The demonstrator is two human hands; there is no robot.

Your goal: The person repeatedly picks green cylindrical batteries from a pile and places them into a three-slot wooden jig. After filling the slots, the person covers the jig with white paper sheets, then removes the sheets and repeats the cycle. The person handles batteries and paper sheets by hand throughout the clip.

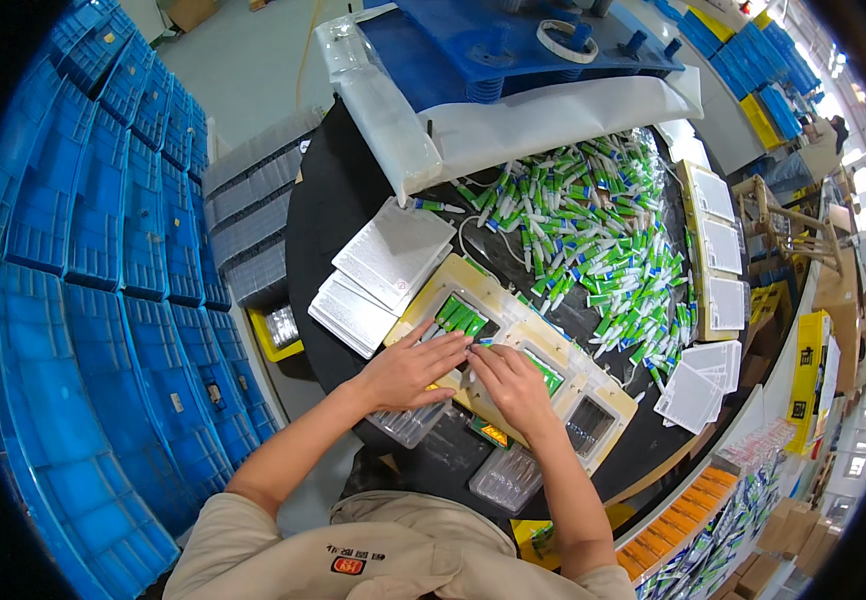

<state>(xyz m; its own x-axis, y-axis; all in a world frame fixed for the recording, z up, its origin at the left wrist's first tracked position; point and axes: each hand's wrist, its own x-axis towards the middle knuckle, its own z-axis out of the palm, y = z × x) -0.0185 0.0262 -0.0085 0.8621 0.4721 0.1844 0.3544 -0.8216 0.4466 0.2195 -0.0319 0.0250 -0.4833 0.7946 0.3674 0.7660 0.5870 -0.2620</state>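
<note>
green tubes (461, 316) lie in the fixture (515, 322) beyond the left hand (405, 372)

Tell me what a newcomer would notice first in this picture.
Probably the big heap of green-and-white tubes spread across the black table. Next, the tall stacks of blue crates filling the left side. Near the middle, the left hand and right hand come close together over a cream frame.

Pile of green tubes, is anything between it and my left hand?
Yes, the cream frame lies between your left hand and the pile of green tubes, with a few more tubes in its opening. It looks low, so reaching over seems possible.
</note>
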